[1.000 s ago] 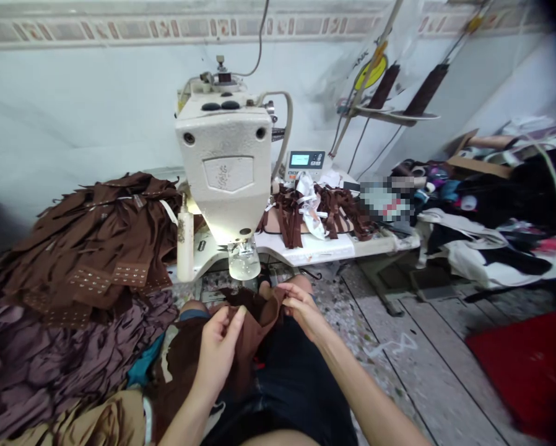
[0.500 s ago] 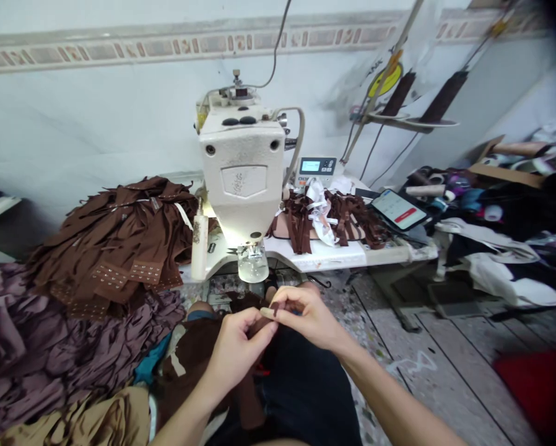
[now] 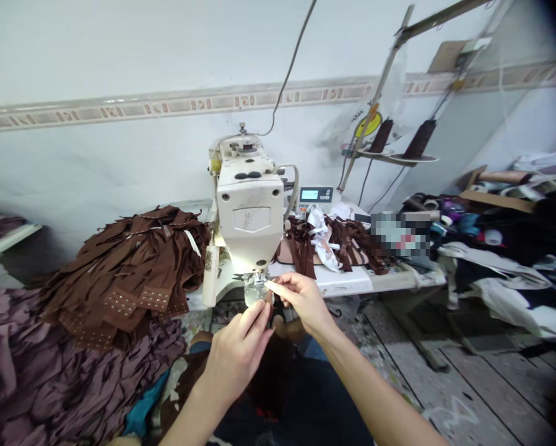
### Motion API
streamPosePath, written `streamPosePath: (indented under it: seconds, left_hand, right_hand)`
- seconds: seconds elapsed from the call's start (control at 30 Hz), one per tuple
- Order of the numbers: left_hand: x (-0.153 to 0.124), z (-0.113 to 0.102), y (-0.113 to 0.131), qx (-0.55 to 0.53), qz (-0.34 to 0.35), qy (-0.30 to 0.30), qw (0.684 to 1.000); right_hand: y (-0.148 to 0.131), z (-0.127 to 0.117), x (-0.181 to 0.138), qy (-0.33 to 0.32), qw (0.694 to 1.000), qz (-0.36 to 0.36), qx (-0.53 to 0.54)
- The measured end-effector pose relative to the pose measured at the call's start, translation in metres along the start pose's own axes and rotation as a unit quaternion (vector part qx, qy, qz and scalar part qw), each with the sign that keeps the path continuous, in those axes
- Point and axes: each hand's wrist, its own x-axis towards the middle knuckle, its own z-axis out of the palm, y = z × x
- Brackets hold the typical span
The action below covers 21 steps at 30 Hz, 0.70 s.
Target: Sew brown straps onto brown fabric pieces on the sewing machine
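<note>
A white sewing machine (image 3: 250, 204) faces me, with a clear guard (image 3: 254, 291) low at its needle end. Just in front of that guard, my left hand (image 3: 238, 347) is closed in a pinch on a small piece of brown fabric (image 3: 269, 298). My right hand (image 3: 303, 303) is beside the needle area, thumb and fingers pinched at the far end of the same piece. Most of the fabric is hidden by the fingers. Both hands are close together, over my lap.
Left of the machine lies a big heap of brown garment pieces (image 3: 139, 266) with metal eyelets or hooks, above mauve cloth (image 3: 73, 378). More brown straps (image 3: 301, 244) and white strips lie right. A control panel (image 3: 315, 197) and a thread stand (image 3: 399, 155) are behind.
Both hands have moved up and forward from over the lap to the machine's needle end, carrying the brown fabric. The camera view has tilted upward.
</note>
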Motion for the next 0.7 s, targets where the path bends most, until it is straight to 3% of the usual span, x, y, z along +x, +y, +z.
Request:
streamPosePath:
  seconds: [0.47,0.57,0.7]
  left_hand:
    - [0.008,0.025,0.020,0.088,-0.098,0.042,0.990]
    - [0.005,0.028,0.020,0.090,-0.105,0.052,0.989]
    - [-0.002,0.033,0.017,0.069,-0.102,0.079,0.989]
  right_hand:
    - [0.003,0.005,0.069,-0.005,0.998,-0.029,-0.056]
    - [0.005,0.011,0.063,0.031,0.998,-0.021,-0.041]
    - [0.026,0.019,0.027,0.113,0.993,-0.033,-0.020]
